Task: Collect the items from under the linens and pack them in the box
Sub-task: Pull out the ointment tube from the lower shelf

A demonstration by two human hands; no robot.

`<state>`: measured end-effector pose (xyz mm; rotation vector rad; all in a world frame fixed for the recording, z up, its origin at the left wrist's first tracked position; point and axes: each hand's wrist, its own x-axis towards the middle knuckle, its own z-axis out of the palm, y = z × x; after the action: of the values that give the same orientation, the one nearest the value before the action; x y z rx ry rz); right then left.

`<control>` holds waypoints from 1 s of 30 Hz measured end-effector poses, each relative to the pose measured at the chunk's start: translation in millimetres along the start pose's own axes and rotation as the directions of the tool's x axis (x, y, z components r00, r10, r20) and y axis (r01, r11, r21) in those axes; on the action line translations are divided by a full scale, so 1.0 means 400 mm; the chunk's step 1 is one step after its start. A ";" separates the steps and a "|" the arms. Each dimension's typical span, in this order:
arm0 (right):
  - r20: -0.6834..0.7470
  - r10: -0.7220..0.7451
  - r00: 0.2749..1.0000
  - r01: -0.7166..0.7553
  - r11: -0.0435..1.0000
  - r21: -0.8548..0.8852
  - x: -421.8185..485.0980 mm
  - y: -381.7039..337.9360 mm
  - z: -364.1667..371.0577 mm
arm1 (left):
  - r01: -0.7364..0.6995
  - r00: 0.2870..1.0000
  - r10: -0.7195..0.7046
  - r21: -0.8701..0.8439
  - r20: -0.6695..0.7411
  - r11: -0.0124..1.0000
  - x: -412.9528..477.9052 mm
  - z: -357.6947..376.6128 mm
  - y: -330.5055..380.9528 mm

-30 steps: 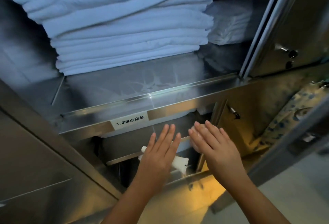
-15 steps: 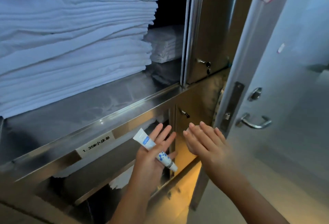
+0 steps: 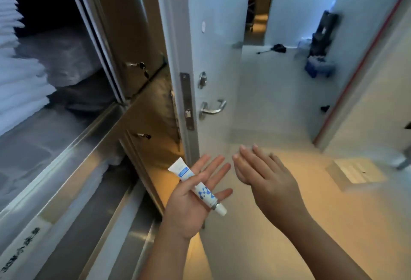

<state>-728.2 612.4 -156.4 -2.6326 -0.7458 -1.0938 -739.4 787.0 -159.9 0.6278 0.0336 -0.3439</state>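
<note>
While the flat left hand (image 3: 186, 205) carries the small white-and-blue plastic tube (image 3: 200, 188), it should stay level; the empty, open right hand (image 3: 264, 181) can guard it.

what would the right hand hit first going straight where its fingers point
The right hand would likely meet the white door near its lever handle; depth is unclear.

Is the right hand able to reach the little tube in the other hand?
Probably yes: the right hand is open right beside the left hand carrying the tube, nothing between them.
</note>
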 end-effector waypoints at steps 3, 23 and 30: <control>-0.013 0.084 0.996 -0.085 0.989 -0.117 -0.053 0.037 -0.069 | 0.137 0.985 -0.135 -0.012 0.108 0.991 0.038 0.048 -0.058; -0.248 0.551 0.796 -0.581 0.583 -0.568 -0.705 0.446 -0.745 | 0.636 0.523 -0.696 0.319 0.492 0.703 0.068 0.677 -0.874; -0.317 0.644 0.696 -0.666 0.415 -0.620 -0.917 0.532 -0.976 | 0.716 0.353 -0.792 0.401 0.498 0.572 -0.010 0.880 -1.163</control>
<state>-1075.2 152.6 -136.3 -2.9546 0.9252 -1.2826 -920.2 232.7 -139.1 0.5413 -0.3791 -1.5095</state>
